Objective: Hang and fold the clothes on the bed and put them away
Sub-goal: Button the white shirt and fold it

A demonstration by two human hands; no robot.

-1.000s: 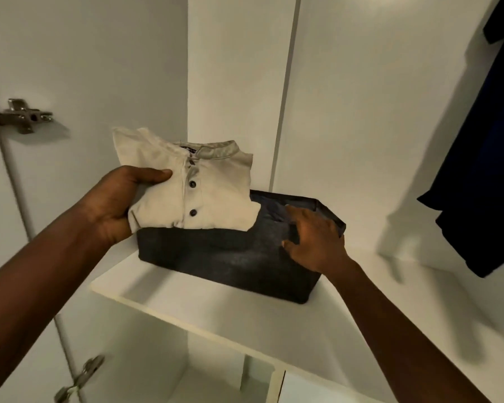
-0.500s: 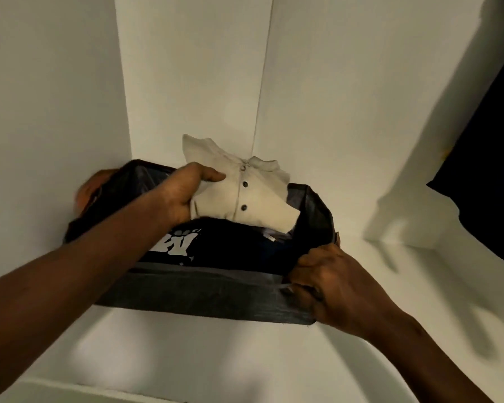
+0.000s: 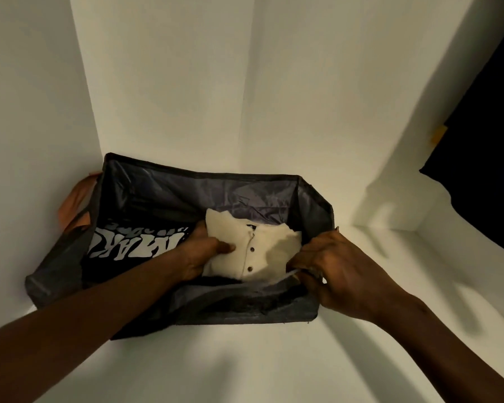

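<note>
Recorded a white wardrobe shelf running across the whole lower view, closed in by white panels at the back and sides. Found a dark grey fabric storage bin standing in the back left corner of the shelf, mouth open upward, with the front wall sagging inward and creased. Noted a dark hanging garment past the shelf's right edge, well apart from the bin.

Inside the bin, logged a folded black T-shirt with white lettering, lying flat in the left half. Located the folded cream button-front shirt in the right half of the bin, just beside the black T-shirt, collar toward the back wall and lower edge near the front wall. Cannot tell whether it rests fully on the bottom.

Saw the left hand reaching over the bin's front wall and gripping the cream shirt's left edge, thumb pressed on top of the cloth, fingers tucked beneath and hidden. Saw the right hand at the bin's front right corner, fingers curled over the rim and pinching the fabric wall.

Marked an orange strap showing behind the bin's left wall, against the left panel. Picked out a small yellow tag at the hanging garment's edge. Counted two dark buttons visible down the cream shirt's placket.
</note>
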